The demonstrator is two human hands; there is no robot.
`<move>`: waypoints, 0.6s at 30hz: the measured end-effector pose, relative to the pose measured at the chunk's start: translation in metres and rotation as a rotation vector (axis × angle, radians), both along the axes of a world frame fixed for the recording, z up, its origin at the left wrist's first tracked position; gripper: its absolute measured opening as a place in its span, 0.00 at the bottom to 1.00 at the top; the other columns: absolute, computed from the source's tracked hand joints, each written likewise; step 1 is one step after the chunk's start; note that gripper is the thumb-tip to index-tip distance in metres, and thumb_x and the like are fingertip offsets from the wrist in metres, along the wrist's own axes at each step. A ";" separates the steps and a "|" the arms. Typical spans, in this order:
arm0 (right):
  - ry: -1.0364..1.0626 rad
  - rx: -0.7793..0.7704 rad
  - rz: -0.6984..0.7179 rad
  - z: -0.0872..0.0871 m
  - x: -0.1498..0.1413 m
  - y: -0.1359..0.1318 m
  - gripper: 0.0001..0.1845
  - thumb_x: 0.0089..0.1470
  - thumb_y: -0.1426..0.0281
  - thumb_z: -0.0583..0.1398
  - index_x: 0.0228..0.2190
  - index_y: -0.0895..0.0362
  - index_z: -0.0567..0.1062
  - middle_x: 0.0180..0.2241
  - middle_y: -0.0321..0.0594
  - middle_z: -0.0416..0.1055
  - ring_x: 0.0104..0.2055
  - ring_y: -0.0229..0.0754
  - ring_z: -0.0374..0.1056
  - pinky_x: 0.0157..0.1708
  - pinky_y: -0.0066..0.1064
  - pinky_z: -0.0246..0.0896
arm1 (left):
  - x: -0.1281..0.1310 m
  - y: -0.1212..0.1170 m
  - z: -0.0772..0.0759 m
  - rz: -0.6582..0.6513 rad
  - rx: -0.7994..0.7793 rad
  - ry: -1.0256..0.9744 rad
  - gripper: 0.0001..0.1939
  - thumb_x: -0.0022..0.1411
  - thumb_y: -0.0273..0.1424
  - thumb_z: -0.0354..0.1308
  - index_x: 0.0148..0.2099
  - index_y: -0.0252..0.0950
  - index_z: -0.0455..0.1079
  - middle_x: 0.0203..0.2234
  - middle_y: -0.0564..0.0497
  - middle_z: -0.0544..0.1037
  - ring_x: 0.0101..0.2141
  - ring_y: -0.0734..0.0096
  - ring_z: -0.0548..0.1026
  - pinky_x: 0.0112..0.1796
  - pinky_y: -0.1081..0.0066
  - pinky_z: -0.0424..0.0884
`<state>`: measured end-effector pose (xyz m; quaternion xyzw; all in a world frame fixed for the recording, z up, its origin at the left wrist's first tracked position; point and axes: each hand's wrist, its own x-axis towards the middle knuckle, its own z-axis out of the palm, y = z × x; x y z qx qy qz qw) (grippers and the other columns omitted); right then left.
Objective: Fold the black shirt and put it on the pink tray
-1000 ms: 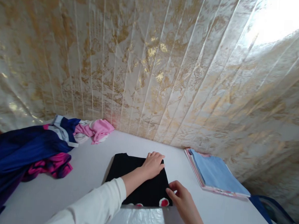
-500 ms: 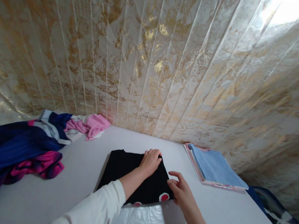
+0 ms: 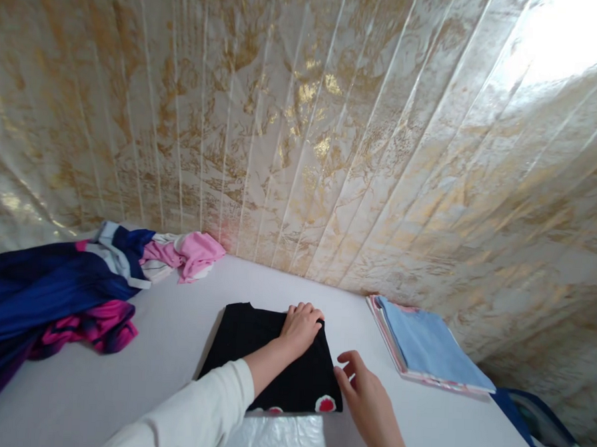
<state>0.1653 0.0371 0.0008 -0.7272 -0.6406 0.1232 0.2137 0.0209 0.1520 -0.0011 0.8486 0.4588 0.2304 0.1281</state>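
A folded black garment [image 3: 242,344] with red-and-white round patches along its near edge lies flat on the white surface. My left hand [image 3: 300,327] rests palm down on its far right part, fingers laid over the far edge. Beside the right edge is my right hand [image 3: 367,394], its thumb and index finger apart and nothing between them. The thumb tip is close to the cloth; whether it touches, I cannot tell. My left forearm, in a white sleeve, crosses over the garment and hides part of it.
A neat stack of folded clothes, light blue on top [image 3: 429,344], lies at the right. Loose navy clothing [image 3: 39,290], a pink-and-dark piece [image 3: 97,330] and a pink cloth [image 3: 201,252] are heaped at the left. A gold-patterned curtain [image 3: 303,130] hangs behind. Dark blue fabric [image 3: 533,422] sits beyond the right edge.
My right hand has drawn slightly away from the garment's right edge. My left hand stays on the far right part. The whole view has shifted a little.
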 end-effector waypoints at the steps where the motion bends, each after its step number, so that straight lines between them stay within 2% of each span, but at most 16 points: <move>1: 0.001 0.017 0.005 -0.003 -0.002 0.000 0.12 0.57 0.58 0.50 0.38 0.50 0.66 0.28 0.34 0.73 0.30 0.43 0.70 0.31 0.32 0.57 | -0.007 0.000 0.003 0.008 0.009 0.011 0.11 0.66 0.28 0.51 0.50 0.42 0.67 0.45 0.51 0.72 0.48 0.63 0.67 0.47 0.64 0.59; 3: -0.032 0.069 0.013 -0.011 -0.005 0.002 0.12 0.57 0.57 0.51 0.36 0.50 0.67 0.31 0.36 0.72 0.34 0.45 0.70 0.33 0.33 0.58 | -0.034 -0.002 0.010 0.049 0.035 0.040 0.15 0.65 0.27 0.52 0.54 0.41 0.64 0.48 0.51 0.70 0.50 0.64 0.66 0.48 0.66 0.59; 5: -0.076 0.125 0.012 -0.019 -0.008 0.008 0.11 0.56 0.58 0.51 0.34 0.50 0.68 0.34 0.39 0.71 0.39 0.47 0.69 0.34 0.34 0.59 | -0.076 -0.006 0.017 0.145 0.063 0.080 0.18 0.62 0.25 0.53 0.54 0.38 0.63 0.50 0.48 0.68 0.51 0.61 0.64 0.50 0.64 0.58; 8: -0.066 0.141 0.004 -0.024 -0.013 0.021 0.09 0.56 0.61 0.50 0.33 0.51 0.67 0.35 0.41 0.69 0.41 0.49 0.67 0.35 0.35 0.58 | -0.145 -0.022 0.024 0.351 0.067 0.157 0.12 0.61 0.25 0.50 0.48 0.32 0.65 0.46 0.41 0.68 0.48 0.53 0.64 0.48 0.58 0.58; 10: -0.018 0.122 -0.003 -0.023 -0.016 0.031 0.08 0.55 0.62 0.51 0.30 0.52 0.66 0.35 0.42 0.67 0.40 0.49 0.65 0.36 0.36 0.57 | -0.178 -0.039 0.025 0.413 0.033 0.211 0.07 0.62 0.29 0.51 0.40 0.32 0.67 0.40 0.41 0.70 0.45 0.51 0.66 0.45 0.58 0.61; 13: 0.051 0.107 -0.007 -0.018 -0.021 0.043 0.08 0.52 0.62 0.53 0.26 0.52 0.62 0.32 0.42 0.66 0.39 0.49 0.64 0.36 0.36 0.55 | -0.193 -0.067 0.023 0.409 -0.084 0.266 0.10 0.64 0.34 0.50 0.36 0.34 0.67 0.37 0.43 0.71 0.43 0.54 0.69 0.43 0.61 0.63; 15: 0.102 0.095 -0.001 -0.014 -0.022 0.046 0.07 0.51 0.64 0.54 0.25 0.51 0.60 0.30 0.39 0.65 0.36 0.47 0.64 0.35 0.35 0.55 | -0.186 -0.079 0.021 0.368 -0.141 0.268 0.10 0.65 0.34 0.49 0.36 0.35 0.68 0.39 0.44 0.71 0.44 0.56 0.69 0.43 0.62 0.64; 18: 0.224 0.054 0.028 -0.009 -0.021 0.043 0.06 0.48 0.66 0.55 0.26 0.51 0.59 0.24 0.33 0.65 0.30 0.42 0.64 0.32 0.32 0.55 | -0.173 -0.086 0.017 0.304 -0.143 0.197 0.10 0.63 0.34 0.49 0.33 0.36 0.68 0.39 0.44 0.73 0.44 0.56 0.70 0.44 0.62 0.65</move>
